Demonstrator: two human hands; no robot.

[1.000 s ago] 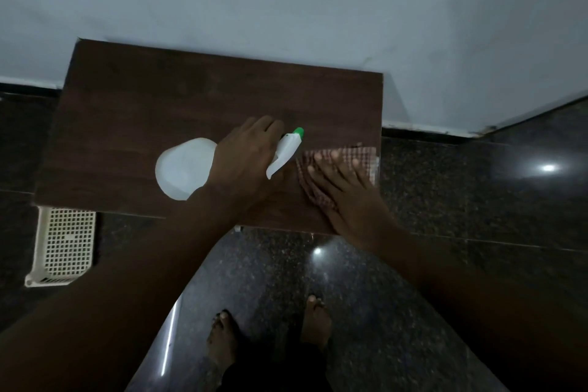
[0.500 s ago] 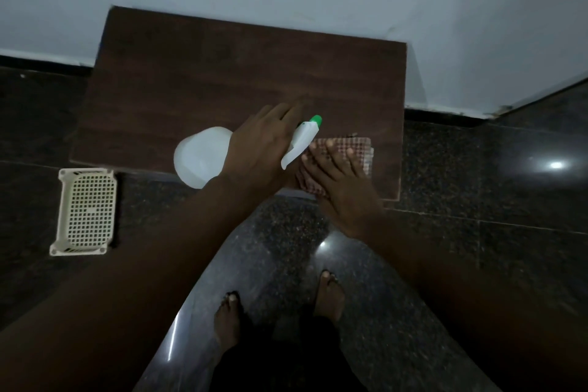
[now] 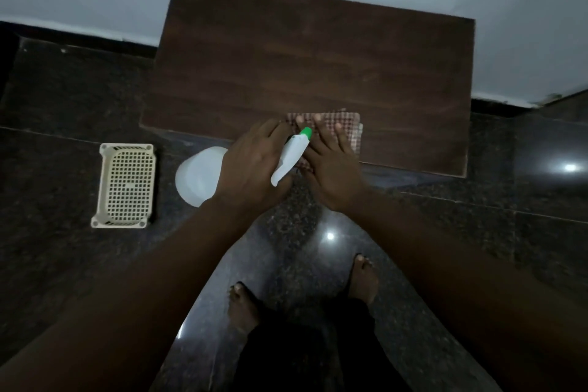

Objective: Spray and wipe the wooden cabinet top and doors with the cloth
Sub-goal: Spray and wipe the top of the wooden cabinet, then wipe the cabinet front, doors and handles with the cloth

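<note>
The cloth (image 3: 331, 127) lies at the cabinet top's (image 3: 318, 67) front edge, pressed flat under the open right hand (image 3: 331, 169). The left hand (image 3: 251, 169) is wrapped around the spray bottle (image 3: 199, 177), nozzle over the cloth. Wiping this near the edge could drag the cloth onto the floor (image 3: 477, 248); spray may soak fingers.

Dark-brown cabinet top (image 3: 318, 57), checked reddish cloth (image 3: 348, 126), white green-tipped bottle (image 3: 199, 177).

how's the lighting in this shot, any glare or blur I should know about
Head view: dim overall, the wooden cabinet top dark and low in contrast; two bright glare spots on the polished floor; straight edges bow from the wide lens; both hands look fairly sharp, arms nearly black.
</note>
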